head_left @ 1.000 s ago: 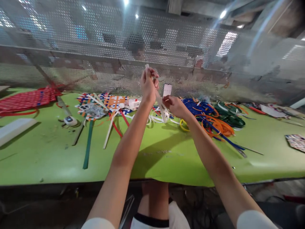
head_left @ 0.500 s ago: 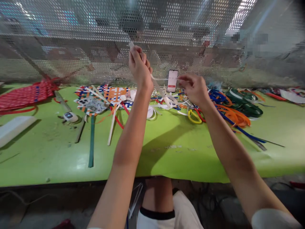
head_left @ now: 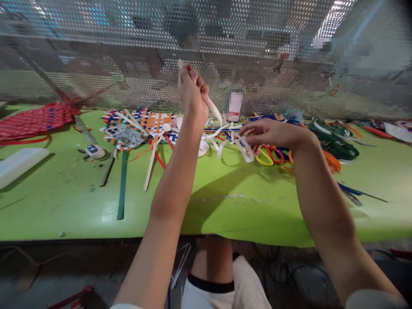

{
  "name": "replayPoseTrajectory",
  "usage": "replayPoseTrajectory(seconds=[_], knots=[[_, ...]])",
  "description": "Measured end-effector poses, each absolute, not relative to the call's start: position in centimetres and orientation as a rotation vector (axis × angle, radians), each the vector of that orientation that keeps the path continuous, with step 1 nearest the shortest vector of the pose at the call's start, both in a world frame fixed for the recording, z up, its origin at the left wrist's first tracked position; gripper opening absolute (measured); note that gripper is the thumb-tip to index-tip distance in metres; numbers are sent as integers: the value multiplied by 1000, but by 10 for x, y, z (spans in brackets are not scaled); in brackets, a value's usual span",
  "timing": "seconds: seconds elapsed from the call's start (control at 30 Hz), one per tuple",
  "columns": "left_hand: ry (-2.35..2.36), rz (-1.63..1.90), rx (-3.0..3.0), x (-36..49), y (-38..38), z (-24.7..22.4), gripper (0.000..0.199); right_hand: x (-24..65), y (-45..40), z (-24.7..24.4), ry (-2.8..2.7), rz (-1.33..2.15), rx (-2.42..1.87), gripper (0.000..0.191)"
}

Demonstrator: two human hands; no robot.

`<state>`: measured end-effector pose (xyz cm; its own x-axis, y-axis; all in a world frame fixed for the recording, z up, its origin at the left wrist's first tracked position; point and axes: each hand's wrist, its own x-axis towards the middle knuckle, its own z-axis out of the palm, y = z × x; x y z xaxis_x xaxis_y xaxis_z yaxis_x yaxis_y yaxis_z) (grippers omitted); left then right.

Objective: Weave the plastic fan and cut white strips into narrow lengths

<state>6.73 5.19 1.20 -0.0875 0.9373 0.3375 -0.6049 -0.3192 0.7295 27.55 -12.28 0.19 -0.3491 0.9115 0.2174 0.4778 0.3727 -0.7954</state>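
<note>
My left hand (head_left: 194,91) is raised above the table, its fingers closed around a white flat strip (head_left: 213,109). One end of the strip pokes out above the fist, and the other part slants down to the right. Lower and further right, my right hand (head_left: 273,133) hovers palm down over the clutter with its fingers bent and apart. Loose white strip loops (head_left: 247,153) curl just beneath its fingertips; whether they touch is unclear. Beside that hand lie scissors with one yellow handle loop (head_left: 264,157) and one red handle loop (head_left: 277,154).
A phone (head_left: 235,105) stands against the perforated metal screen (head_left: 144,77). Woven multicoloured pieces (head_left: 157,122) and a speckled phone case (head_left: 128,136) lie left of centre. Green strip coils (head_left: 334,139) sit at right. A white block (head_left: 22,166) rests on the green table (head_left: 80,206).
My right hand has moved down from the thin strip it was pinching beside the phone, and its fingers have spread. White loops below have shifted right. My left hand stays raised, gripping the strip.
</note>
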Motion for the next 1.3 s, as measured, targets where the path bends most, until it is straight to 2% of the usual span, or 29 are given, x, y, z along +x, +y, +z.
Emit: replayPoseTrajectory(seconds=[0.1, 0.17, 0.33, 0.43, 0.6, 0.8, 0.9, 1.0, 1.13, 1.3], knots=[[401, 1661, 935, 74, 37, 16, 38, 253, -117, -7, -1864, 996, -1204, 41], [369, 1652, 949, 80, 29, 20, 33, 239, -116, -11, -1799, 975, -1197, 46], [426, 1601, 929, 91, 13, 29, 29, 218, -111, -23, -1604, 356, -1136, 44], [391, 1582, 999, 98, 2, 29, 30, 217, -102, -30, -1518, 197, -1110, 38], [262, 1506, 1066, 109, -20, 29, 32, 222, -87, -38, -1580, 393, -1075, 47], [172, 1440, 1140, 110, -14, 23, 39, 225, -86, -39, -1502, 744, -1057, 42], [195, 1427, 1164, 110, -12, 21, 32, 226, -89, -39, -1484, 861, -1041, 40], [246, 1429, 1119, 108, -16, 24, 28, 225, -92, -39, -1483, 891, -1044, 38], [257, 1496, 1088, 97, -8, 28, 39, 222, -91, -44, -1521, 883, -1095, 40], [386, 1521, 1291, 64, 37, 25, 46, 225, -88, -56, -1696, 929, -1155, 47]])
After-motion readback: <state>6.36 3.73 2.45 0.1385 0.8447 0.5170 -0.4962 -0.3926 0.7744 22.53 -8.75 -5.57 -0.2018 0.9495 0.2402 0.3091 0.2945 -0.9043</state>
